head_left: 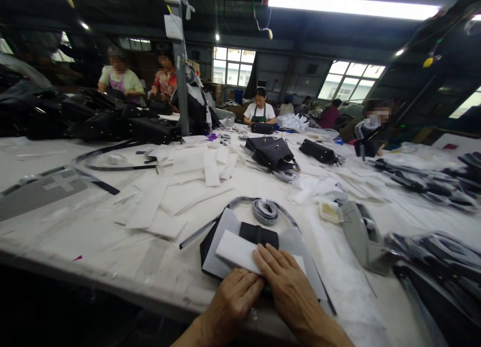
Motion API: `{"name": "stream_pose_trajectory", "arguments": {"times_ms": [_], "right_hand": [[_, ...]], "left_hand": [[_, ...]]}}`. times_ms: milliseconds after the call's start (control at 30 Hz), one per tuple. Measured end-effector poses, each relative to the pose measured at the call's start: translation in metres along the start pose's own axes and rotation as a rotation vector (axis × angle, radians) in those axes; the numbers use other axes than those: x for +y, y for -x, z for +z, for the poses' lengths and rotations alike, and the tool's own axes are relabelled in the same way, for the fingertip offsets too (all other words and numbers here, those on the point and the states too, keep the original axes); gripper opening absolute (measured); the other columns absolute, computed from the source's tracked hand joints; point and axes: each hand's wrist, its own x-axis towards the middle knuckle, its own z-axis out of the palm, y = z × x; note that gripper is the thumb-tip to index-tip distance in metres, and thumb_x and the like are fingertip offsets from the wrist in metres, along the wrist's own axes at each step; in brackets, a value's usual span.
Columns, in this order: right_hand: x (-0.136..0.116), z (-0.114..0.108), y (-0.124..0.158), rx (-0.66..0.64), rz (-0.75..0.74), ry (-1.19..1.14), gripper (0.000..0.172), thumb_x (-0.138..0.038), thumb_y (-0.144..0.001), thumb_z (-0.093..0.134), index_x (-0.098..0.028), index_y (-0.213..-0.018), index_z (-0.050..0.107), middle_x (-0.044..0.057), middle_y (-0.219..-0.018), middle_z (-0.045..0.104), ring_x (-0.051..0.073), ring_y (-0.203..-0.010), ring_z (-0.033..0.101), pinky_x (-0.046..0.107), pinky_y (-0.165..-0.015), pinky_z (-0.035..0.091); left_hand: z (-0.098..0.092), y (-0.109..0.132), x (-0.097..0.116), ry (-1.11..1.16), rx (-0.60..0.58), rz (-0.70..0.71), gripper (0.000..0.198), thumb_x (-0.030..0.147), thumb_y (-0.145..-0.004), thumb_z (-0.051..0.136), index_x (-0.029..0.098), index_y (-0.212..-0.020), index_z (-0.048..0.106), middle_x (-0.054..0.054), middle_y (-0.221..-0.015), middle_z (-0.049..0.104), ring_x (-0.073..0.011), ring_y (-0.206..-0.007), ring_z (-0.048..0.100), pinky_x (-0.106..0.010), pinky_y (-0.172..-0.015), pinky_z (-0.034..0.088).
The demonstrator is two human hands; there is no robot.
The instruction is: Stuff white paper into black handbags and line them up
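A black handbag (pixel 208 248) lies on the table before me, with white tissue paper (pixel 224 227) over it. On top rests a folded white foam sheet (pixel 235 247). My left hand (pixel 237 293) is closed at the sheet's near edge, fingers curled; the fingertips are partly hidden. Flat on the same sheet, fingers stretched out, lies my right hand (pixel 283 277). Just beyond the sheet sits a small black piece with a band round its middle (pixel 259 234). A coiled, wrapped strap (pixel 265 212) stands behind it.
Loose white foam sheets (pixel 150 204) lie at the left. A grey tape dispenser (pixel 363 234) and wrapped straps (pixel 443 257) are on the right. Farther back are a black bag (pixel 272 151) and a smaller black one (pixel 318 151). Several people work around the table beside a metal post (pixel 182 81).
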Motion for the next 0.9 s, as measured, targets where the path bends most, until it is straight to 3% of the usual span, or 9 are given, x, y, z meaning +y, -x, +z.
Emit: {"name": "stream_pose_trajectory", "arguments": {"times_ms": [200,333,433,533,700,900], "right_hand": [[0.003,-0.004,0.001,-0.010,-0.057,-0.002,0.066,-0.002,-0.083,0.043,-0.024,-0.146,0.045,0.004,-0.148,0.050,0.026,-0.135,0.047,0.046,-0.108,0.042],[0.006,-0.002,0.002,-0.030,-0.101,-0.008,0.063,-0.007,-0.086,0.047,-0.024,-0.147,0.043,0.004,-0.150,0.048,0.027,-0.137,0.045,0.048,-0.110,0.042],[0.006,-0.004,0.000,-0.004,-0.114,-0.034,0.059,-0.010,-0.089,0.048,-0.020,-0.147,0.043,0.006,-0.148,0.050,0.025,-0.137,0.045,0.047,-0.111,0.042],[0.004,-0.008,-0.002,0.024,-0.114,-0.066,0.055,-0.011,-0.090,0.047,-0.017,-0.145,0.045,0.008,-0.146,0.052,0.023,-0.136,0.046,0.045,-0.112,0.042],[-0.004,-0.006,0.009,0.105,-0.070,0.000,0.050,-0.019,-0.091,0.053,-0.015,-0.141,0.050,0.009,-0.143,0.055,0.024,-0.130,0.053,0.043,-0.108,0.047],[-0.006,0.006,0.032,0.251,-0.072,0.094,0.045,-0.013,-0.093,0.050,-0.008,-0.138,0.053,0.013,-0.137,0.060,0.025,-0.130,0.054,0.043,-0.107,0.048]], "left_hand": [[-0.001,0.006,0.005,-0.038,0.010,-0.029,0.029,0.017,-0.103,0.036,0.013,-0.109,0.064,-0.006,-0.085,0.066,-0.0160,-0.078,0.061,-0.028,-0.073,0.052],[-0.018,-0.015,0.009,-0.095,-0.036,0.024,0.027,0.013,-0.100,0.038,0.013,-0.104,0.064,-0.004,-0.075,0.064,-0.0153,-0.069,0.060,-0.027,-0.067,0.051],[-0.031,-0.039,0.001,-0.116,-0.099,0.043,0.030,0.014,-0.098,0.040,0.012,-0.122,0.059,-0.009,-0.097,0.070,-0.0186,-0.093,0.066,-0.032,-0.083,0.054],[-0.024,-0.047,-0.017,-0.159,-0.258,0.013,0.039,0.020,-0.100,0.042,0.012,-0.138,0.048,-0.013,-0.129,0.064,-0.0202,-0.122,0.058,-0.036,-0.101,0.050],[0.003,-0.027,-0.040,-0.182,-0.384,-0.020,0.046,0.021,-0.098,0.046,0.011,-0.143,0.042,-0.013,-0.140,0.057,-0.0196,-0.130,0.053,-0.036,-0.107,0.048],[-0.007,-0.020,-0.033,-0.199,-0.376,0.121,0.044,0.011,-0.095,0.045,0.012,-0.139,0.048,-0.013,-0.141,0.056,-0.0215,-0.134,0.049,-0.040,-0.109,0.047]]}}
